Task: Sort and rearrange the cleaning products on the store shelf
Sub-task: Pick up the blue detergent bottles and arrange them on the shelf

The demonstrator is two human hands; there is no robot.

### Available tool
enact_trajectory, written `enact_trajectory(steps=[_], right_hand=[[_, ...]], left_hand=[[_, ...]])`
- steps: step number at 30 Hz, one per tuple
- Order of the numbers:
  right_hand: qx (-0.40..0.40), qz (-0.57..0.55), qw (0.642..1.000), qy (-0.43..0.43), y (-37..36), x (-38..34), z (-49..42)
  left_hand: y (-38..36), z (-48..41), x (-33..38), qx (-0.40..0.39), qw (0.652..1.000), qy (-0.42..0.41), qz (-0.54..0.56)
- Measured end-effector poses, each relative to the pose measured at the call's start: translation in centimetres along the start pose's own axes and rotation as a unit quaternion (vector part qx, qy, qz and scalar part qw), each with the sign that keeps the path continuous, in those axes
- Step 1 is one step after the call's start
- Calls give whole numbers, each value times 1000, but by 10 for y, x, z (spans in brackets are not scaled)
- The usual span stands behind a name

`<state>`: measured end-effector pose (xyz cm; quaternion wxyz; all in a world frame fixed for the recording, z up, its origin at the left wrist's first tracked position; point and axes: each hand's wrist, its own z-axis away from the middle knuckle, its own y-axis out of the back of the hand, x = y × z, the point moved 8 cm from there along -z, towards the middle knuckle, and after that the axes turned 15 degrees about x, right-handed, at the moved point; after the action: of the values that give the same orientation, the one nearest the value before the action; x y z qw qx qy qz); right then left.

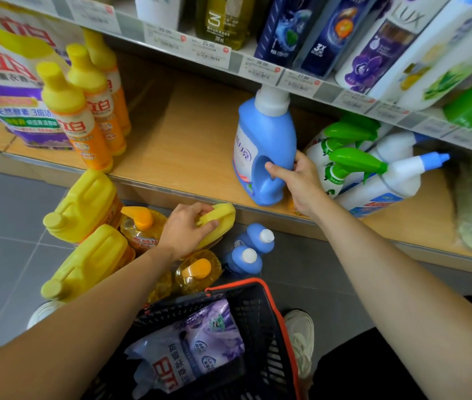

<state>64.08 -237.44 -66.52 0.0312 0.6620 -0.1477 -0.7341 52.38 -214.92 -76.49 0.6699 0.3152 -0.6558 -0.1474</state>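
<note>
Sorting looks about midway. On the wooden shelf (188, 134) the right hand (296, 180) grips the upright blue detergent jug (263, 137) by its handle. Below the shelf, the left hand (184, 230) grasps a yellow jug (221, 217); more yellow jugs (84, 203), pump bottles (142, 226) and small blue bottles (255, 241) there are not yet shelved

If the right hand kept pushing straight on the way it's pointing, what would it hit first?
The blue detergent bottle: the right hand grips its handle. Beyond it the shelf looks bare, though depth is hard to judge.
</note>
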Motion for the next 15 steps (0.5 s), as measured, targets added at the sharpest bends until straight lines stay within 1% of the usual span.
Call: enact_trajectory(steps=[2,5,7,9,11,13,15], right_hand=[[-10,26,999,18,5,-10,8],[1,61,997,48,12,-30,15],[-5,90,993,70,14,-44,19],[-26,144,984,102,11,-58,25],[-40,187,973,128,11,-72,33],[-43,211,966,145,19,-85,40],[-42,221,962,153,29,-98,51]], left_hand=[[2,-3,3,-17,1000,23,-7],[8,-8,11,-40,997,64,-16],[19,-13,21,-37,996,82,4],[39,-21,35,-12,994,97,42],[66,-28,55,19,987,115,108],[90,-32,79,41,973,126,188],[111,-31,104,50,963,126,235]])
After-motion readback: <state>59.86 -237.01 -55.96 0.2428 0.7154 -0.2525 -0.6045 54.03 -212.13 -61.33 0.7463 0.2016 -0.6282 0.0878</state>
